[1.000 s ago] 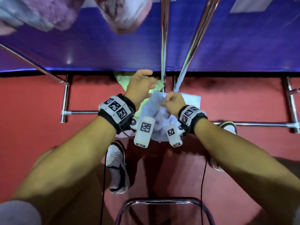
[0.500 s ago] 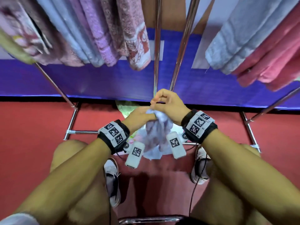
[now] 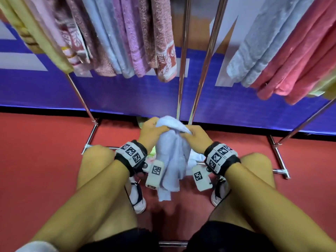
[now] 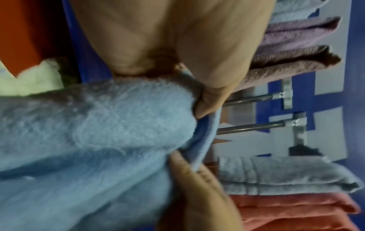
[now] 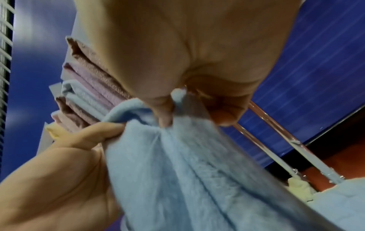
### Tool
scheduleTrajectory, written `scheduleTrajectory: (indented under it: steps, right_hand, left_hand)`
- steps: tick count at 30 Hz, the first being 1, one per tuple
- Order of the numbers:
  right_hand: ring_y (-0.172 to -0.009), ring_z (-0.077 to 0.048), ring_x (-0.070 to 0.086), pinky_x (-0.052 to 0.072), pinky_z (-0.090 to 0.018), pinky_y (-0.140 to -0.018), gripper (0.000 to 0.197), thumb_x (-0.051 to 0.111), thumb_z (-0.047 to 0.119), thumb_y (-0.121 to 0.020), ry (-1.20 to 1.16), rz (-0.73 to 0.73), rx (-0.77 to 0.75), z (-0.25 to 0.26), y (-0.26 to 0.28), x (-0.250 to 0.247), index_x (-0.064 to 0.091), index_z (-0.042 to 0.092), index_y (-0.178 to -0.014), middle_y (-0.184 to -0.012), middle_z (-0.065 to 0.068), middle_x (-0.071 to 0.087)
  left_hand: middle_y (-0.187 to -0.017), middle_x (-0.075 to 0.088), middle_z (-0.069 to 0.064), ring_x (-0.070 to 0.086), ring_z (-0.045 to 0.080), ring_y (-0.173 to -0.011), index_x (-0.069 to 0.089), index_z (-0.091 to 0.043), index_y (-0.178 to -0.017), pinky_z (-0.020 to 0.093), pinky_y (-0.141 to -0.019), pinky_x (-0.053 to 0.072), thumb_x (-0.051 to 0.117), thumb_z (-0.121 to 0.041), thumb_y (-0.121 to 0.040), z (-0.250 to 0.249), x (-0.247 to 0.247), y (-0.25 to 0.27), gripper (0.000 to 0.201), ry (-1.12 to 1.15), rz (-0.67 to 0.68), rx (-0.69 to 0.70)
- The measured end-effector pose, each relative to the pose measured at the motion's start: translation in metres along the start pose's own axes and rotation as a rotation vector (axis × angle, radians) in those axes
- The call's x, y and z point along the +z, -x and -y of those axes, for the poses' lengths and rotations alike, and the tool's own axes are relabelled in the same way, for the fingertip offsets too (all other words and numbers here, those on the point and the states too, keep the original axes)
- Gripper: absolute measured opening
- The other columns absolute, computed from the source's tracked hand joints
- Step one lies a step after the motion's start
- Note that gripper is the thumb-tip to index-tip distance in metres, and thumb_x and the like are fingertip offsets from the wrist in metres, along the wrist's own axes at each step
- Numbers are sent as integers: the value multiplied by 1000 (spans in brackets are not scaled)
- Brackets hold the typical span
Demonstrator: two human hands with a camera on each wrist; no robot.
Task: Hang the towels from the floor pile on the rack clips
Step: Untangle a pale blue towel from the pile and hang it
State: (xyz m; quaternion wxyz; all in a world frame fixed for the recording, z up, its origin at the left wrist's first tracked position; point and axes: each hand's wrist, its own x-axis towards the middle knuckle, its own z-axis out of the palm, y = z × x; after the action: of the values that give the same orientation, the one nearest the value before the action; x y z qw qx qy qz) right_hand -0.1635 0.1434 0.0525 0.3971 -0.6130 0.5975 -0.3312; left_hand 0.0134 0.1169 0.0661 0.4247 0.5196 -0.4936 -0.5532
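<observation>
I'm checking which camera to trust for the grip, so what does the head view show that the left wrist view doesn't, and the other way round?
Only the head view shows both wrists with their bands, the person's knees and shoes, the red floor, and the yellow towel hanging at the far left. Only the left wrist view shows, close up, the left hand pinching the towel's edge, plus two rack bars ending in brackets. Both show the light blue towel held by both hands, the right hand, and the hung pink towels.
</observation>
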Motion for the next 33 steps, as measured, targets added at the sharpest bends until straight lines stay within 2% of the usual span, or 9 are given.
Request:
scheduleTrajectory:
  steps: [5, 8, 11, 16, 19, 22, 25, 30, 33]
  right_hand:
    - [-70, -14, 60, 46, -32, -67, 19, 51, 19, -84, 19, -70, -7, -24, 15, 24, 69, 12, -79, -77, -3, 69]
    - [-59, -4, 47, 35, -26, -61, 30, 57, 9, -87, 83, -27, -7, -36, 27, 36, 54, 28, -65, -62, 12, 53]
    - [-60, -9, 47, 33, -27, -59, 28, 59, 17, -83, 170, -40, -24, -44, 31, 43, 48, 32, -62, -60, 13, 51]
    - [-59, -7, 47, 36, -23, -57, 32, 64, 7, -79, 130, -105, 61, -54, 33, 45, 50, 31, -62, -61, 10, 52]
    - [-63, -18, 48, 36, -30, -58, 12, 59, 12, -75, 250, 28, 58, -58, 37, 45, 53, 19, -67, -66, -1, 57]
    - [-70, -28, 46, 34, -33, -60, 21, 57, 12, -80, 378, 119, 145, -67, 40, 43, 44, 17, -64, -69, -5, 54]
    - [-73, -27, 46, 29, -32, -61, 22, 49, 11, -89, 321, 59, 188, -76, 42, 42, 41, 17, -69, -71, -4, 51]
    - [-75, -25, 50, 40, -36, -71, 11, 38, 20, -97, 132, -125, 67, -67, 48, 44, 46, 22, -90, -75, 4, 54]
    - [-72, -27, 51, 41, -37, -68, 9, 43, 16, -100, 211, -84, -41, -60, 53, 43, 52, 19, -98, -70, 4, 54]
  left_hand:
    - [-75, 62, 1, 57, 9, -65, 64, -12, -86, 15, -57, 44, 76, 8, -73, 62, -10, 15, 26, -237, 81, -100]
    - [-80, 64, 1, 57, -3, -63, 67, -4, -91, 8, -62, 43, 75, 7, -77, 73, 2, 23, 20, -303, 191, -25]
    - [-77, 65, 2, 58, 2, -64, 67, -11, -84, 16, -65, 47, 70, 10, -79, 80, 12, 26, 22, -237, 203, -3]
    - [-77, 66, 2, 59, -2, -65, 70, -6, -86, 15, -66, 45, 63, 12, -84, 81, 11, 23, 20, -210, 154, 27]
    - [-85, 66, 13, 60, 13, -75, 69, 8, -90, 26, -73, 48, 63, -11, -82, 78, 8, 21, 21, -109, 65, 47]
    - [-76, 67, 1, 58, 13, -73, 71, -6, -82, 27, -70, 48, 64, -17, -84, 74, 7, 23, 14, -3, 20, -20]
    - [-63, 60, -7, 52, 12, -64, 68, -23, -66, 25, -60, 43, 60, -11, -92, 69, 3, 25, 30, 36, -9, -66]
    - [-73, 57, 4, 49, 15, -70, 64, -14, -68, 30, -70, 41, 69, -27, -86, 73, -4, 25, 23, -30, -68, -113]
    - [-77, 61, 4, 52, 12, -70, 68, -6, -82, 25, -74, 46, 69, 1, -82, 80, 2, 34, 7, -212, 146, 11]
